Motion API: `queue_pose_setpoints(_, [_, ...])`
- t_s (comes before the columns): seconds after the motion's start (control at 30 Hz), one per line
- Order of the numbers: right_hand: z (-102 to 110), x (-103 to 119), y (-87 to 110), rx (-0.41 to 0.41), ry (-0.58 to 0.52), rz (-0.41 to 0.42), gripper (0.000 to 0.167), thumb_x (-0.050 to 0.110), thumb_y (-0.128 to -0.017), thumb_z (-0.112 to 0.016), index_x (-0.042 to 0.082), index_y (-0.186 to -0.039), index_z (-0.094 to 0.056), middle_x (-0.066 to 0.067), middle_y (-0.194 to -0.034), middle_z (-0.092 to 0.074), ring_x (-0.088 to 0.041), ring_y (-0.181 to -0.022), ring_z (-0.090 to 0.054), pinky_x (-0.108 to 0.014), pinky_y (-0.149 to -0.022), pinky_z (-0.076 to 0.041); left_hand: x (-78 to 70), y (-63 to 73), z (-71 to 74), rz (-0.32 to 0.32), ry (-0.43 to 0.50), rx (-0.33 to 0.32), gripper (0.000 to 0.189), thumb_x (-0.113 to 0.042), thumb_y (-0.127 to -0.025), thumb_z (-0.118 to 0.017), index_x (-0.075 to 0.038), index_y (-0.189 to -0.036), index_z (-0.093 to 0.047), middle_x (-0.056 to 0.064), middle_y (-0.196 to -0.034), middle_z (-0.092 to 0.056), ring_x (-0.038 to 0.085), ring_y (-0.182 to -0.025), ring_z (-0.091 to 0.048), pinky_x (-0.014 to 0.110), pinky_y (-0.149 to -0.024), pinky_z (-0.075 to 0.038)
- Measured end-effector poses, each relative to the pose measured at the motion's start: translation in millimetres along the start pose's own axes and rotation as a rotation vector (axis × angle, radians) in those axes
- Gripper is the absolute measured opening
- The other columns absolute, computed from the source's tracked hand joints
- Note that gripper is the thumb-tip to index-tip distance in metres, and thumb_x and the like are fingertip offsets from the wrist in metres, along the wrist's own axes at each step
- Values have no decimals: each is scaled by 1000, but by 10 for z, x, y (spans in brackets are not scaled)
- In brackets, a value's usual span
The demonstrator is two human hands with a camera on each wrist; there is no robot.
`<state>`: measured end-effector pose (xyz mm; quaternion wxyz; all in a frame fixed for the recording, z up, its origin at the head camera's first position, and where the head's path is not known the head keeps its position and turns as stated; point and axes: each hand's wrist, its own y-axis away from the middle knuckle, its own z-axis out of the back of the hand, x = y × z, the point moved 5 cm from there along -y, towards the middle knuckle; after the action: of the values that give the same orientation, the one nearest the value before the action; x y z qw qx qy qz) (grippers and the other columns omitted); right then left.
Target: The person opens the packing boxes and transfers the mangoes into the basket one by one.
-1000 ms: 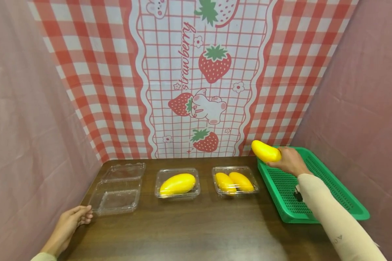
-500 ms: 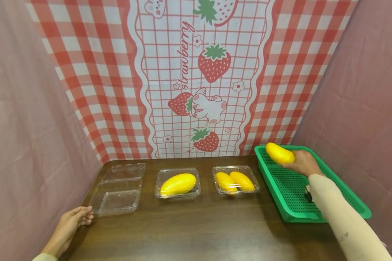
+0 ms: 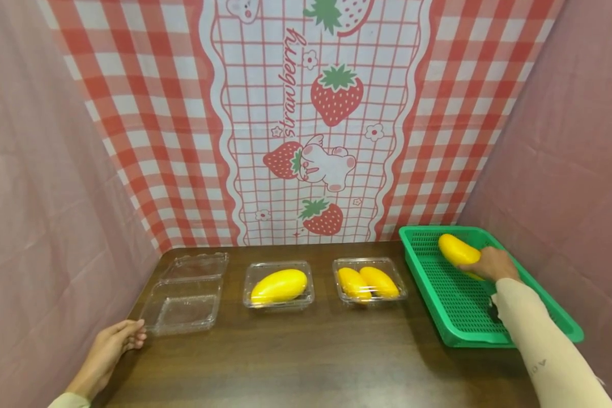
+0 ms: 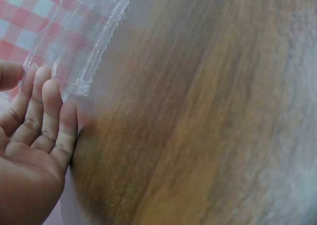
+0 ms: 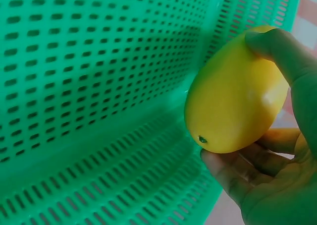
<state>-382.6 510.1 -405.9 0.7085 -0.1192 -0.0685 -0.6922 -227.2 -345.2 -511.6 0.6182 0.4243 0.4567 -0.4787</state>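
Note:
In the head view my right hand [image 3: 496,264] grips a yellow mango [image 3: 457,249] inside the green basket [image 3: 441,317]. The right wrist view shows the thumb on one side of the mango [image 5: 235,93] and fingers below it, close to the perforated basket wall. At far left, my left hand [image 3: 109,348] pinches the near left corner of an open clear plastic clamshell container [image 3: 186,309] between thumb and index finger. In the left wrist view that hand's other fingers [image 4: 52,96] are loosely bent beside the clear container [image 4: 94,51]. Nothing lies in this container.
A lidded clear container [image 3: 252,271] with one mango [image 3: 279,287] stands mid-table. To its right, another clear container [image 3: 336,266] holds two mangoes [image 3: 379,282]. Behind the brown table [image 3: 306,362] hangs a strawberry-printed cloth [image 3: 306,113]; pink cloths flank both sides.
My right hand has moved right and down with the mango, from over the basket's far left rim to within the basket. The left hand and the containers have stayed put.

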Motion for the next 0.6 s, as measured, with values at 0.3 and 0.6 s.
queue_pose_setpoints(0.3, [-33,-134,56,66,27,-56,54,49,-89,-75,1,-76,-54,-7,-67,-43,-26,-63,-46,-35,-56,-40,-22,-14,-2,-1,37,-19,31,-21,-107,-58,9,-104,-65,7,-87,-69,14,-76,-66,26,-71,-58])
queue_pose_setpoints(0.6, [-121,-248,24,57,25,-93,59,53,-85,-75,-2,-80,-55,-10,-68,-45,-29,-64,-48,-37,-54,-44,-4,3,-7,10,12,-8,35,-23,-107,-58,11,-109,-64,6,-89,-68,12,-78,-65,25,-73,-58])
